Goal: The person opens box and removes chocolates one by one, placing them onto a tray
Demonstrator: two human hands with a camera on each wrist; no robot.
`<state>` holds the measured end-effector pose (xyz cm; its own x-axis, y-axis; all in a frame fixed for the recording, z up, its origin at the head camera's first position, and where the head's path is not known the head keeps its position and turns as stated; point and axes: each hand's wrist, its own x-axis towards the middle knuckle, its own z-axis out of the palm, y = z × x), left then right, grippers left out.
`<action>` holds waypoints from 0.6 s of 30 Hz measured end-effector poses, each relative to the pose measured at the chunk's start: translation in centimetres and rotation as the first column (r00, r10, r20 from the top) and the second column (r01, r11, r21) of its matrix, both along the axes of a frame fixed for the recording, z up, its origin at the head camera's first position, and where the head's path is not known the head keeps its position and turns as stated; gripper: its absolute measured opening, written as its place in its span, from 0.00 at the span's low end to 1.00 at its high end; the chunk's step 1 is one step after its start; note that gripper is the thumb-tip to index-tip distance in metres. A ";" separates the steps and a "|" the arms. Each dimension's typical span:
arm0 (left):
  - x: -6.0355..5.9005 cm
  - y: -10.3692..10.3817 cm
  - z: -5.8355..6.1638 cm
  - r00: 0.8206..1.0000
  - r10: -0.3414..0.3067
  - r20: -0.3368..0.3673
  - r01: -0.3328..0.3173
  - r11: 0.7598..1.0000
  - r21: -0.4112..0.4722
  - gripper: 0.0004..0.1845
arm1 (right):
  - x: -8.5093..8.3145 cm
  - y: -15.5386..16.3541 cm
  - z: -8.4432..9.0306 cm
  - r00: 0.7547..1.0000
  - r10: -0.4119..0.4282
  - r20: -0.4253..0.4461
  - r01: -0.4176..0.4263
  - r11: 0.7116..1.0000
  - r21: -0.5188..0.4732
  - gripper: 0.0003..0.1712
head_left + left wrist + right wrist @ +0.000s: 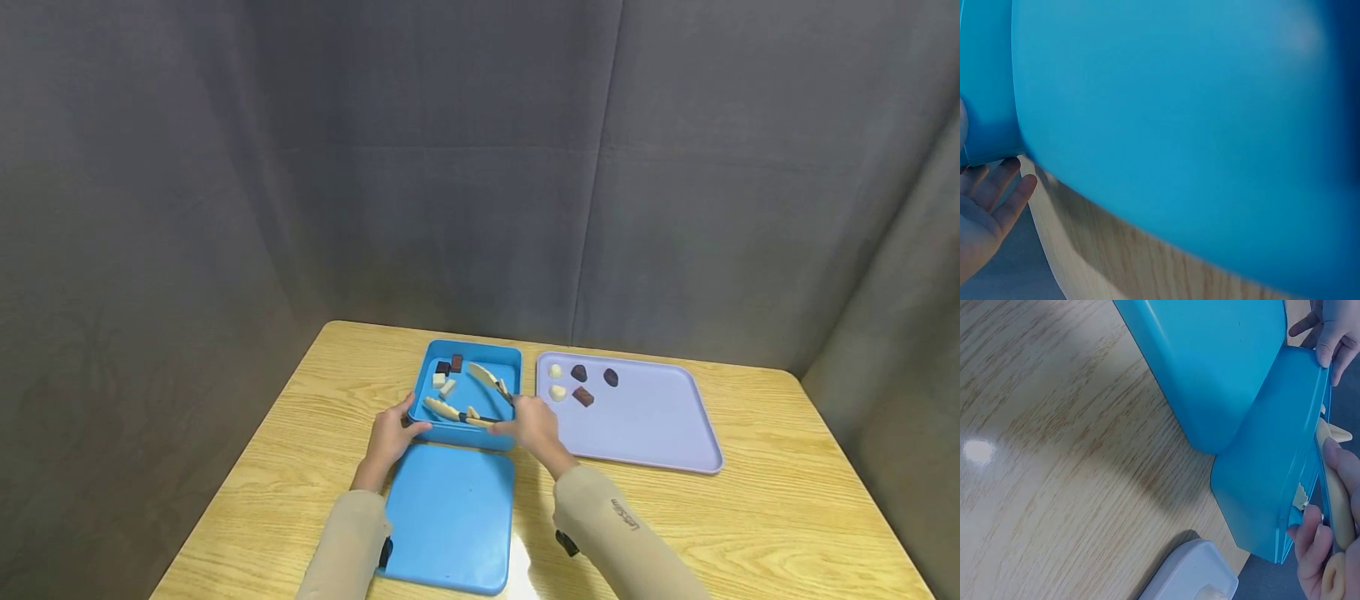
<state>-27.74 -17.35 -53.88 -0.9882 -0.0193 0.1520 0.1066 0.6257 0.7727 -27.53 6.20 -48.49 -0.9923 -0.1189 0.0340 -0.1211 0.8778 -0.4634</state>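
My left hand (pixel 388 433) grips the near left corner of a blue box (pixel 468 437), its thumb along the front and its fingers at the left side. My right hand (pixel 531 425) holds a pair of tongs (pixel 442 409) with cream tips and dark arms. The tong arms are spread wide over the box, nothing between their tips. Inside the box, towards the left, lie a brown chocolate (pixel 457 363), a darker chocolate (pixel 443 367), a white cube-like chocolate (pixel 438 380) and a pale oblong chocolate (pixel 447 388). In the right wrist view, fingers wrap the tongs (pixel 1337 506) beside the box wall.
A flat blue lid (pixel 450 517) lies in front of the box, between the forearms. To the right stands a lavender tray (pixel 645 425) holding several white and dark chocolates (pixel 582 396) in its left part. A grey curtain (pixel 450 208) hangs behind the wooden table (pixel 772 500).
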 end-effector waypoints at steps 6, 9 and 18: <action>0.1 0.1 0.0 1.000 -0.002 -0.009 0.002 1.000 -0.011 0.34 | -0.1 -0.2 -0.1 1.000 0.005 -0.002 -0.005 0.999 0.035 0.28; 0.1 0.0 0.1 1.000 -0.003 -0.011 0.002 1.000 -0.017 0.35 | -0.1 -0.3 -0.1 1.000 0.009 -0.003 -0.009 0.999 0.045 0.29; 0.1 0.0 0.1 1.000 -0.002 -0.007 0.002 1.000 -0.022 0.36 | -0.1 -0.7 0.1 1.000 0.009 0.011 -0.009 0.999 0.050 0.32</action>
<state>-27.69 -17.38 -53.78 -0.9871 -0.0136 0.1594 0.1135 0.6424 0.7579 -27.63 5.51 -48.39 -0.9915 -0.1291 0.0167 -0.1241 0.8989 -0.4201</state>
